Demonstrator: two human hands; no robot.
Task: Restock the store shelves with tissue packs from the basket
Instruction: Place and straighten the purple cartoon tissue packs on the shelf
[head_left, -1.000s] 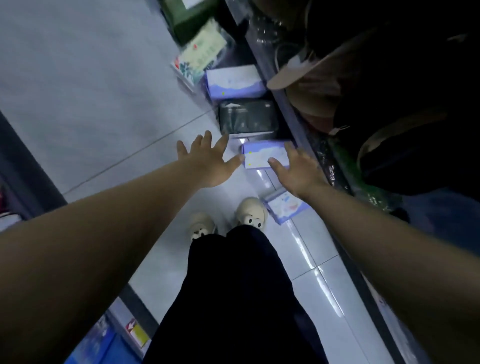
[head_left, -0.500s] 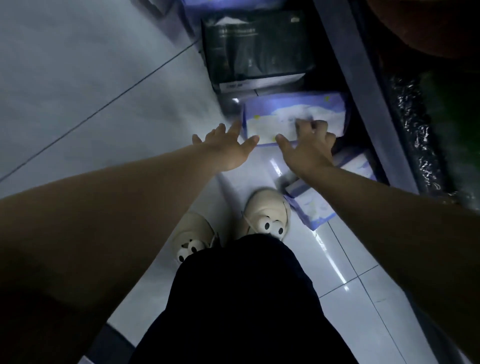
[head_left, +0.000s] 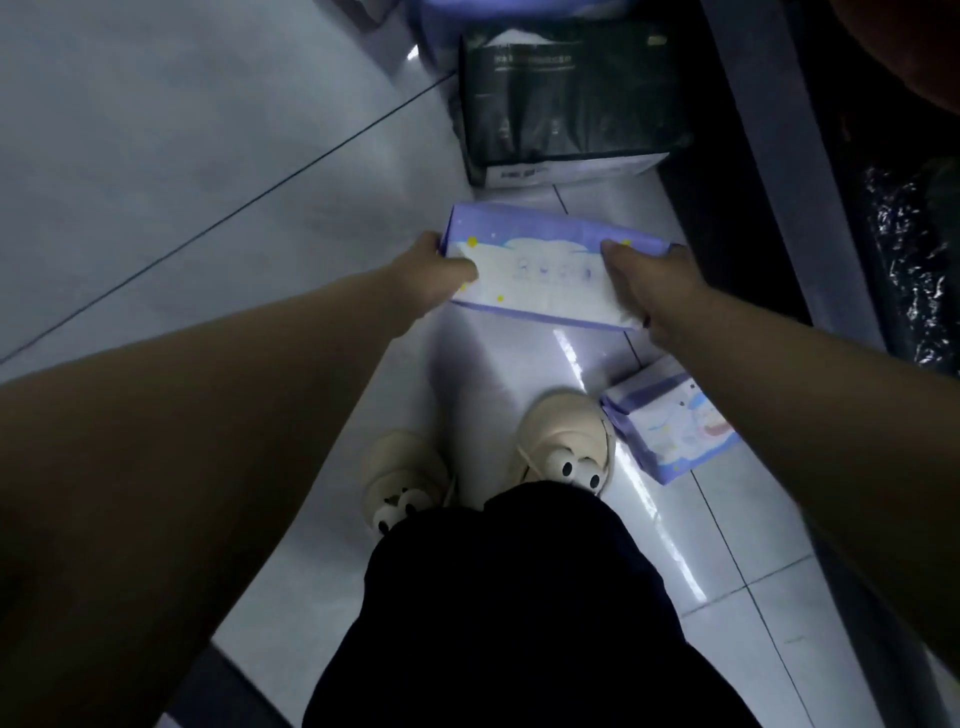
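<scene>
Floor (head_left: 156, 130): pale glossy tiles, dark grout lines, a strip of glare near the feet. Shelf unit (head_left: 769, 130): grey base edge runs down the right side; contents dark, not legible.

Dark trousers (head_left: 519, 597) fill the lower centre.

Black tissue pack (head_left: 566, 98): lies on the floor at top centre, against the shelf base.

Purple-and-white tissue pack (head_left: 540, 270): held crosswise between both hands, between the black pack and the shoes.

Second purple pack (head_left: 670, 421): on the floor, just beside the right shoe (head_left: 561, 441). Left shoe (head_left: 400, 478) cream, toy eyes on the toe.

Left hand (head_left: 436, 280): grips the pack's left end, thumb on top, fingers hidden behind. Right hand (head_left: 649, 286): curled round the right end, thumb on top.
</scene>
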